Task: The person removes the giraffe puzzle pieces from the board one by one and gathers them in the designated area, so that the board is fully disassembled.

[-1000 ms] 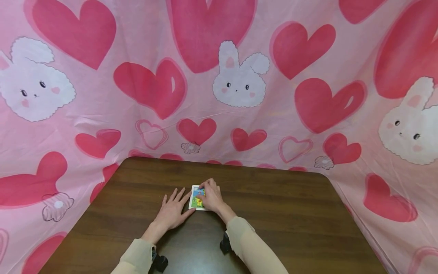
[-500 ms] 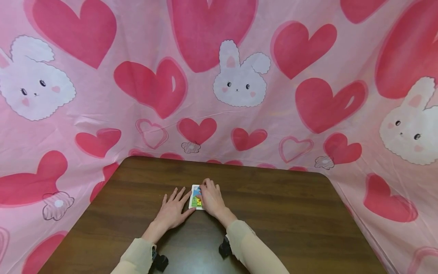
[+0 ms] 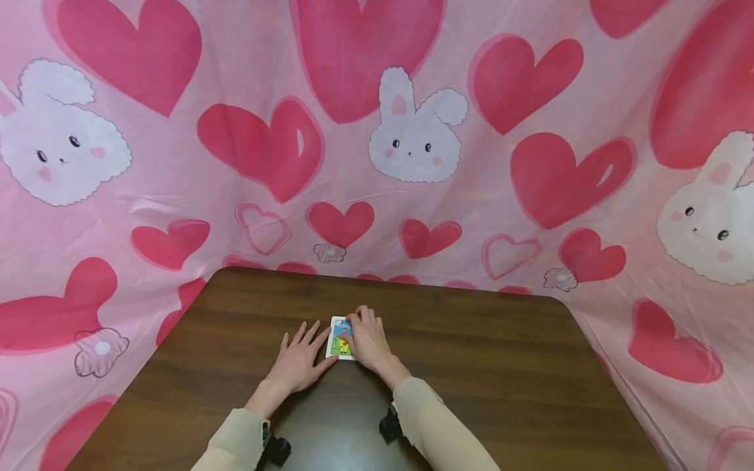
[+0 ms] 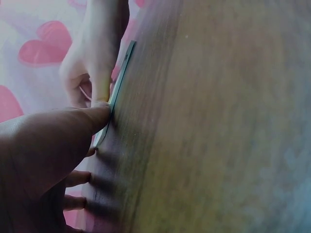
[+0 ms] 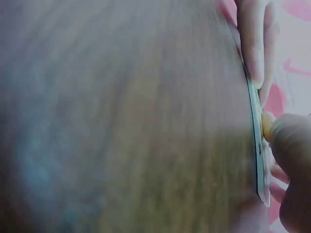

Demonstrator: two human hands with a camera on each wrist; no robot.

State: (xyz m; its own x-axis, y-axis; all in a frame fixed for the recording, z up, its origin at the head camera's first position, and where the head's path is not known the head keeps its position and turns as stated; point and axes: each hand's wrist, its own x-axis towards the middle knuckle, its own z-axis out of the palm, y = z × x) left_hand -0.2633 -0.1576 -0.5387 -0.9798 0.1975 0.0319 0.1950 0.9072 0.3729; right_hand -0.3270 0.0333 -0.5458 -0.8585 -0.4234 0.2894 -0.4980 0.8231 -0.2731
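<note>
Little has moved over the last second: the right hand (image 3: pixel 366 340) stays on the card (image 3: pixel 339 340), its fingers shifted only slightly across it, and the left hand (image 3: pixel 299 361) has not changed position.

The surface is a dark brown wooden table (image 3: pixel 501 366) with rounded far corners. Behind and to both sides of the table hangs a pink cloth (image 3: pixel 177 183) printed with red hearts and white rabbit faces.

One card lies flat near the middle of the table, picture side up. The right hand covers its right half, fingers curled down and pressing on the face; the thumb tip meets the card edge in the right wrist view. The left hand lies flat on the table just left of the card, fingers straight and spread, thumb touching the card's near left edge.

The card's picture is too small and too covered to make out. Both wrist views are blurred.

Count: one card, two hands, one table.
</note>
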